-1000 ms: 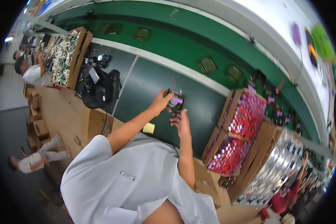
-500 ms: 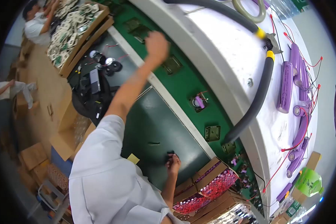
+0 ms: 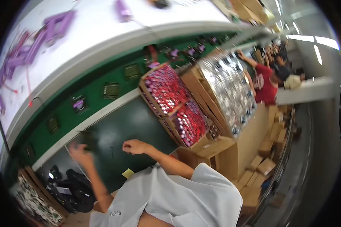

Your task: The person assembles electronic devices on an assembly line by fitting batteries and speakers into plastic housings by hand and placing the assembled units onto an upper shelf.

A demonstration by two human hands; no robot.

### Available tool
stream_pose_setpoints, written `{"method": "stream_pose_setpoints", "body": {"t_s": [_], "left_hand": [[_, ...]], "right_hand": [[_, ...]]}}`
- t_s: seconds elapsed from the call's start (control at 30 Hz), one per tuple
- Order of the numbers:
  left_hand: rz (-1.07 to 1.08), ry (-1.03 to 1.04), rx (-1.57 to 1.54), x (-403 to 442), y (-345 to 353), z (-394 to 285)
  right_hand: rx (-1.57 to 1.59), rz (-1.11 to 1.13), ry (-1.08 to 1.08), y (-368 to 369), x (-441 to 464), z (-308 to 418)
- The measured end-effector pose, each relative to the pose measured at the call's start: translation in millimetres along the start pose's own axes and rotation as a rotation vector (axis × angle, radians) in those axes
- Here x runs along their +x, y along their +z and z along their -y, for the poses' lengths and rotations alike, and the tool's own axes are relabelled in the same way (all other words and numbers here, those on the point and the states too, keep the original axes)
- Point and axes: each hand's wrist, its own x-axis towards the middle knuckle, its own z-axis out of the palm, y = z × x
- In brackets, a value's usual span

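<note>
My left hand (image 3: 80, 154), smeared by motion, is over the left part of the dark green work surface (image 3: 140, 118). Its fingers appear closed on a dark square part (image 3: 88, 139), much like the parts lying on the green belt. My right hand (image 3: 135, 146) hovers over the middle of the surface with its fingers curled together; whatever they may hold is hidden. Between the two hands lies a thin dark stick-like piece (image 3: 111, 151). A yellow paper note (image 3: 128, 173) is at the near edge, close to my shirt.
Beyond the surface runs a green belt (image 3: 98, 101) with several square parts. Boxes of red-and-purple pieces (image 3: 166, 89) stand right, beside a tray of silvery parts (image 3: 227, 87). Purple cells (image 3: 34, 45) lie on the white shelf. A person in red (image 3: 267, 83) works farther right.
My view has swung to the right. My left hand has come back from the belt to the work surface with a dark square part. My right hand stays over the surface.
</note>
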Motion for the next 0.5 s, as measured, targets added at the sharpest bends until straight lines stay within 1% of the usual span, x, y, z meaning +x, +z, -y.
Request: {"method": "stream_pose_setpoints", "body": {"t_s": [0.03,0.07,0.13,0.17,0.2,0.23,0.27,0.3,0.33,0.37,0.4,0.43,0.5], "left_hand": [[-0.018,0.145,0.002,-26,15,-54],[0.062,0.176,-0.082,-52,26,-95],[0.177,0.138,-0.139,-91,58,-142],[0.222,0.153,-0.104,-104,69,-161],[0.246,0.226,-0.088,-111,72,-178],[0.264,0.295,-0.068,-114,75,-188],[0.28,0.316,-0.07,-114,84,-191],[0.299,0.328,-0.072,-117,95,-191],[0.322,0.335,-0.072,-121,99,-190],[0.357,0.347,-0.041,-122,95,-193],[0.385,0.356,-0.012,-121,90,-197],[0.406,0.361,0.017,-118,87,-202],[0.372,0.385,0.005,-121,92,-200]], "right_hand": [[-0.088,0.064,-0.102,-21,-32,27],[-0.185,0.129,-0.203,-45,-67,49],[-0.16,-0.096,-0.416,-104,-148,79],[-0.182,-0.349,-0.507,-135,-181,76],[-0.095,-0.608,-0.451,-172,-214,79],[-0.15,-0.93,-0.46,-215,-235,73],[-0.127,-1.211,-0.366,-252,-249,74],[-0.397,-1.479,-0.362,-310,-245,55],[-0.644,-1.583,-0.303,-347,-244,59],[-0.723,-1.641,-0.383,-369,-234,62],[-0.794,-1.642,-0.393,-401,-213,57],[-0.894,-1.609,-0.361,-418,-204,49],[-1.088,-1.537,-0.312,-438,-184,49]]}}
